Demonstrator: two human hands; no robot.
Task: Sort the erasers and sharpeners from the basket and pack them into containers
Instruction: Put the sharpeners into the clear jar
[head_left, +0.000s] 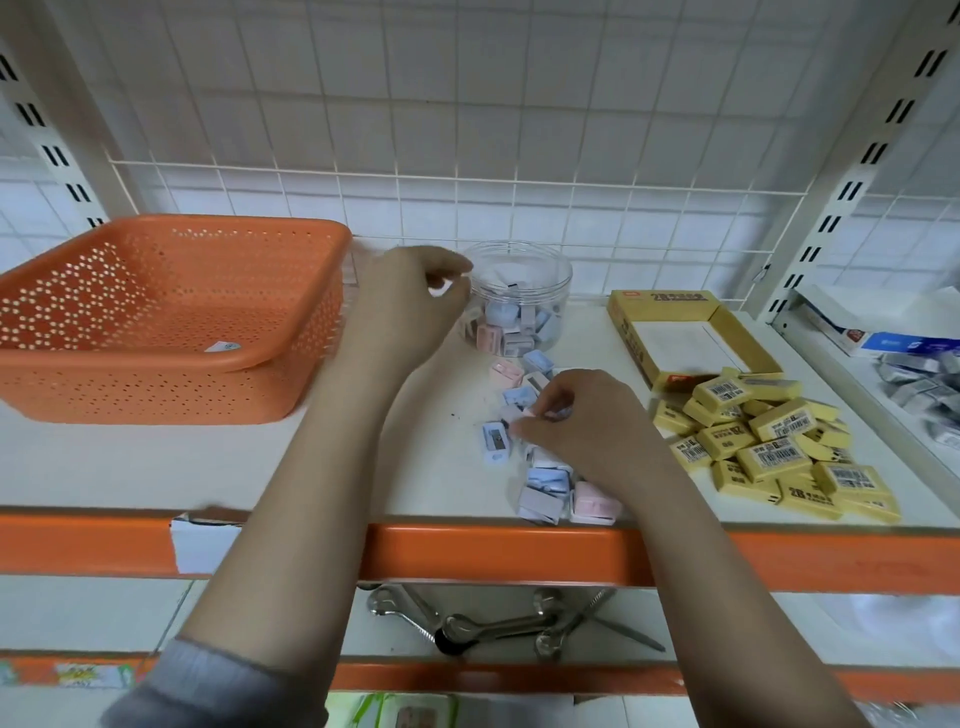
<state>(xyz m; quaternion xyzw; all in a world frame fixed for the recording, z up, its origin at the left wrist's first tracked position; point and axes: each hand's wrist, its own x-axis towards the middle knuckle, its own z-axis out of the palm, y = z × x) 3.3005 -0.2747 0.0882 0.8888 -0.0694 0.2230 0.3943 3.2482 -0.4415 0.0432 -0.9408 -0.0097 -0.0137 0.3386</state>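
The right hand (582, 421) curls its fingers round a small sharpener picked from the loose sharpeners (540, 467) on the shelf (363, 467). The left hand (410, 301), fingers loosely bent and holding nothing visible, hovers at the clear jar (524, 301) of sharpeners, at its 9 o'clock. Yellow erasers (769, 447) pile at 3 o'clock below their open box (675, 332); the orange basket (166, 312) sits at 9 o'clock.

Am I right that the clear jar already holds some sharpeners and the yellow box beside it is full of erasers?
Not quite. The head view shows the yellow box is empty; the yellow erasers lie piled on the shelf in front of it. The clear jar does hold some sharpeners.
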